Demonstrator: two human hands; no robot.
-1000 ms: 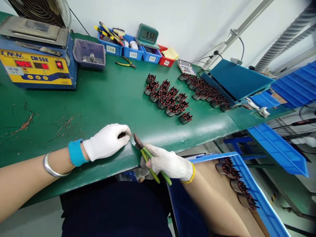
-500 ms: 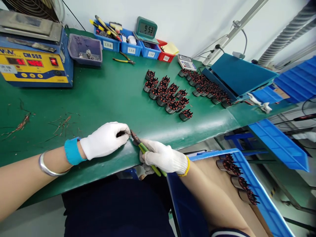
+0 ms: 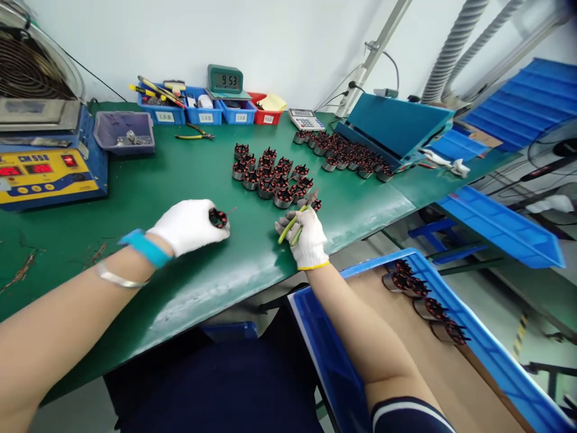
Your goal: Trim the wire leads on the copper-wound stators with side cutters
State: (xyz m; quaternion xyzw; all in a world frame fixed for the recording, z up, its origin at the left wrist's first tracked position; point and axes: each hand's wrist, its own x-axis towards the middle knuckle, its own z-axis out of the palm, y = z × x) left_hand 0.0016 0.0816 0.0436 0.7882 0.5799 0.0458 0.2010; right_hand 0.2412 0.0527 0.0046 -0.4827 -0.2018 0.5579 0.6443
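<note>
My left hand, in a white glove, is closed around a small motor stator with copper windings, held just above the green bench. A thin wire end sticks out of it to the right. In my gloved right hand are green-handled cutting pliers, their jaws pointing away from me. That hand is beside the nearest stator of a group of wound stators, and partly covers it. Whether its fingers touch that stator I cannot tell.
Wire scraps lie at the left, below a blue-yellow machine. Along the wall stand a purple bin, tool boxes, a clock and a calculator. More stators fill the back right. A blue tray sits at my right.
My hands have moved apart. The right hand carried the pliers away to the right, to the stator group. My left hand has turned, so its stator now shows. The head view has shifted.
</note>
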